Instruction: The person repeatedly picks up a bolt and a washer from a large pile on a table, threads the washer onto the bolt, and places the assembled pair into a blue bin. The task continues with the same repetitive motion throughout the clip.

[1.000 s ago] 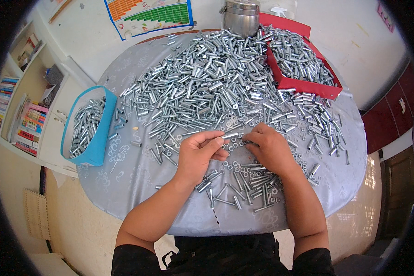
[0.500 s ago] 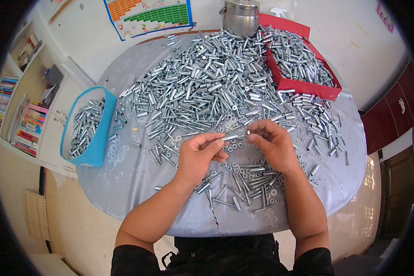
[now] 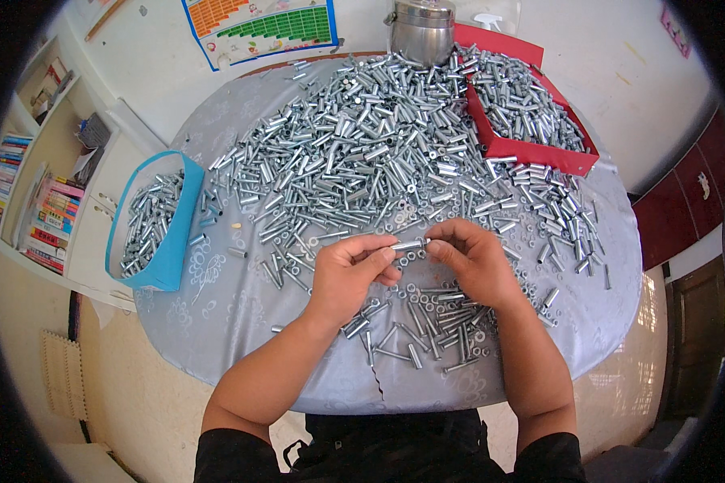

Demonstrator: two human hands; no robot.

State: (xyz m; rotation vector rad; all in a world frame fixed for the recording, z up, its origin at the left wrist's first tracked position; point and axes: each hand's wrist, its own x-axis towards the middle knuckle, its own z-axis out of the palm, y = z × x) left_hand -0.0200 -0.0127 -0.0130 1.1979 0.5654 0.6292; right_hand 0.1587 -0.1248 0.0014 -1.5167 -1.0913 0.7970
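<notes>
Between the thumb and fingers of my left hand (image 3: 348,270) is a silver sleeve anchor bolt (image 3: 408,245), held almost level. My right hand (image 3: 477,259) pinches a small piece, which looks like a nut, against the right end of that bolt. Fingertips partly cover the nut. Below both hands lies a loose group of bolts and sleeves (image 3: 451,320), with several hex nuts (image 3: 412,288) scattered around. Beyond the hands, a large heap of metal sleeves and bolts (image 3: 354,145) spreads over the table.
On the left stands a blue fabric bin (image 3: 167,272) partly filled with metal parts. A red box (image 3: 532,153) heaped with sleeves is at the back right, beside a steel pot (image 3: 421,36). A grey cloth covers the round table (image 3: 217,322); a bookshelf (image 3: 44,201) stands farther left.
My right hand has moved left and slightly down, bringing the small nut from a gap away to the bolt's end. My left hand has stayed nearly still.
</notes>
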